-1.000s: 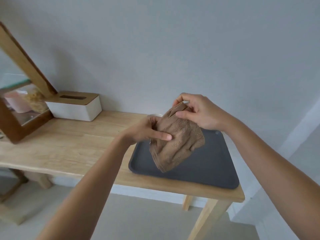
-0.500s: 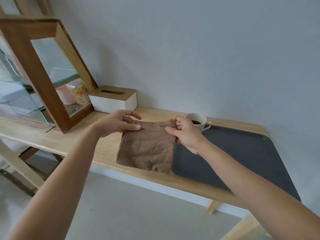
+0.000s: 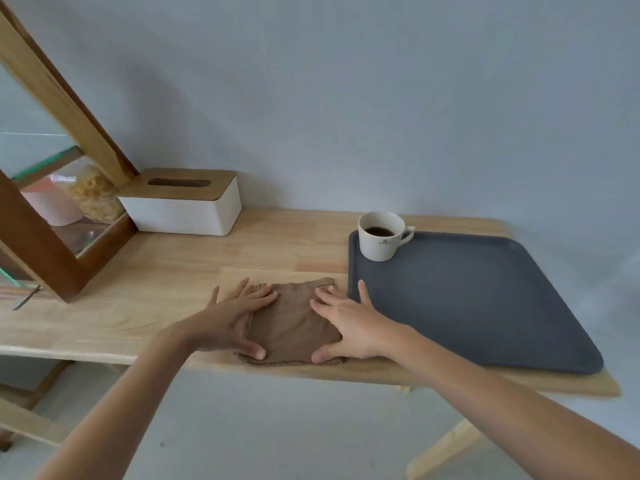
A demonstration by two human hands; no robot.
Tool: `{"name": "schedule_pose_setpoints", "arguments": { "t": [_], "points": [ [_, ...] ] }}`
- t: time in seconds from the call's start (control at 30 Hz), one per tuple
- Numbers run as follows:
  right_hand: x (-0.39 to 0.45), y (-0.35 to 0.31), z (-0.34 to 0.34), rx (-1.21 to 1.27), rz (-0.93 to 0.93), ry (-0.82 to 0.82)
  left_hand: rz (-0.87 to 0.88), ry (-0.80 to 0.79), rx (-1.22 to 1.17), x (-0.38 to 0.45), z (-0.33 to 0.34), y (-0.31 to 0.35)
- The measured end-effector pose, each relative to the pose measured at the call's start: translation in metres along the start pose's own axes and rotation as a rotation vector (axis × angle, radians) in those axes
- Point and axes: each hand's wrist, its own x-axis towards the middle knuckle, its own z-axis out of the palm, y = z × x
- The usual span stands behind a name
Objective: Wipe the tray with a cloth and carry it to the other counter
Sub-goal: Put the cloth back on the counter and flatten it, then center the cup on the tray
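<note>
Head view: cloth (image 3: 292, 327) lies flat on the table (image 3: 173, 271), its left and right edges hidden under the left hand (image 3: 230, 322) and right hand (image 3: 349, 323), both pressed flat with fingers spread, gripping nothing. Tray (image 3: 467, 296) sits just right of the right hand, little finger touching its rim, cup (image 3: 381, 237) on its far-left corner. 0.5 s ago the cloth hung pinched between both hands above the table edge; now it's down.
</note>
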Motion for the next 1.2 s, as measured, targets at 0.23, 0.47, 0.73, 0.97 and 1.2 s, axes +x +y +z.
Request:
{"name": "schedule_pose_setpoints", "arguments": {
  "t": [0.23, 0.47, 0.73, 0.97, 1.2],
  "points": [
    [-0.017, 0.05, -0.034, 0.481, 0.163, 0.701, 0.007, 0.221, -0.142, 0.031, -0.051, 0.036],
    [0.006, 0.162, -0.072, 0.598, 0.417, 0.574, 0.06, 0.428, -0.561, 0.144, -0.04, 0.119],
    [0.017, 0.185, -0.066, 0.674, 0.211, 0.556, 0.016, 0.531, -0.625, 0.186, -0.019, 0.139],
    [-0.02, 0.198, -0.071, 0.663, 0.163, 0.589, 0.077, 0.559, -0.638, 0.178, -0.019, 0.173],
    [-0.085, 0.213, -0.064, 0.624, 0.177, 0.591, 0.099, 0.531, -0.616, 0.164, 0.006, 0.223]
  ]
}}
